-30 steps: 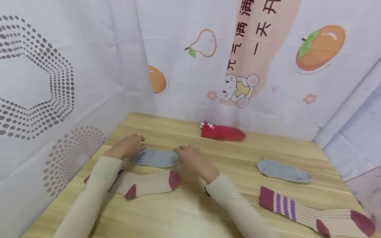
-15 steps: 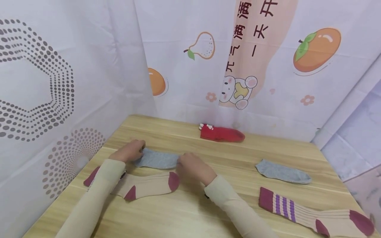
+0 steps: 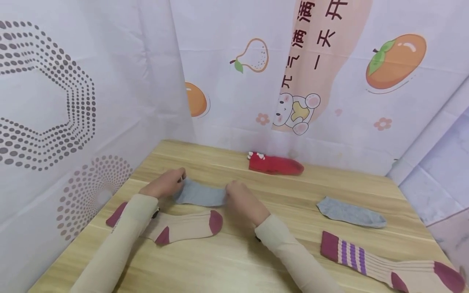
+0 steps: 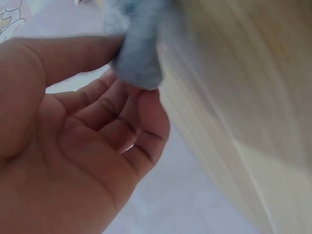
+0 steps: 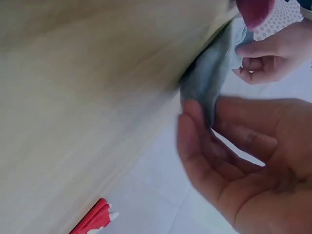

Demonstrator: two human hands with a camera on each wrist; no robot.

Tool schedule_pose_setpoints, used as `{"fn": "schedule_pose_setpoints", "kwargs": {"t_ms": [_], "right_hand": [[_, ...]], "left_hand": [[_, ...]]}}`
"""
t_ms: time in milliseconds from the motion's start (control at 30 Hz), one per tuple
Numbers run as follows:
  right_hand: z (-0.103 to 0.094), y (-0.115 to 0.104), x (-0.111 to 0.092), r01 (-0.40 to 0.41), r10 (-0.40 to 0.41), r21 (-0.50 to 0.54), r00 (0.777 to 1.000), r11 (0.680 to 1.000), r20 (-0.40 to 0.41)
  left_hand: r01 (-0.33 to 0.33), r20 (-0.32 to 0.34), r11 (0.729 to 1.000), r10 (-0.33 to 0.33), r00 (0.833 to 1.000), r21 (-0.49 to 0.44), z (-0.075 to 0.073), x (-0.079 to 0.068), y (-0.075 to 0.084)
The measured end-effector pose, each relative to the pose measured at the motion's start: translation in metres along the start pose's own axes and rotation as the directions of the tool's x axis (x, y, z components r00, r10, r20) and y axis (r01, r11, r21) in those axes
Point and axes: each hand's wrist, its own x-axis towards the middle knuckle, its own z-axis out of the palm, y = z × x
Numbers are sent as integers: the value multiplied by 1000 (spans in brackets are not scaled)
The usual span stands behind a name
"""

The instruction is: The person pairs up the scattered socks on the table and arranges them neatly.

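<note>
**Grey sock [image 3: 202,194] pinched both ends: even pull, no yanking**

Head view: sock's stretched btwn my L hand [image 3: 165,185] & R hand [image 3: 247,202], toward the back-left of the table [image 3: 227,264]. Cream sock [image 3: 187,228] is just in front, w/ my L sleeve [image 3: 124,234] passing over it, so I'd hold that forearm high to avoid dragging it. Red sock [image 3: 275,164] at the back & other grey sock [image 3: 351,212] off to the right sit well apart from it.

L wrist view: thumb one side, fingertips the other, no gap beyond the cloth's thickness. The end looks bunched there, so IMO a wider, flatter pinch would stop creases.

R wrist view: thumb & bent fingers nip the opposite end, again only cloth btwn. Can't tell if the sock's lower edge touches the table. Best approx. equal tension L/R, hands level; knit's prob. stretchy, so too hard a pull could distort it.
</note>
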Motion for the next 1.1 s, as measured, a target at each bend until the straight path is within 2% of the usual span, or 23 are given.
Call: {"fn": "schedule_pose_setpoints", "kwargs": {"t_ms": [167, 333, 500, 667, 1100], "right_hand": [[-9, 3, 6, -13, 10, -53, 998, 999, -56], [-21, 5, 8, -81, 80, -30, 996, 996, -42], [-34, 11, 3, -39, 37, -24, 995, 999, -97], [-47, 18, -12, 7, -8, -6, 980, 1000, -198], [-62, 32, -60, 67, -89, -85, 954, 994, -285]], "left_hand": [[-42, -33, 999, 42, 999, 7, -5, -1, 3], [-86, -73, 996, 87, 994, 17, -8, 0, 3], [-119, -134, 993, 118, 984, 1, -10, 0, 6], [-169, -181, 985, 164, 970, -13, -13, -1, 15], [-293, -196, 956, 283, 939, -25, -12, -4, 55]]}}
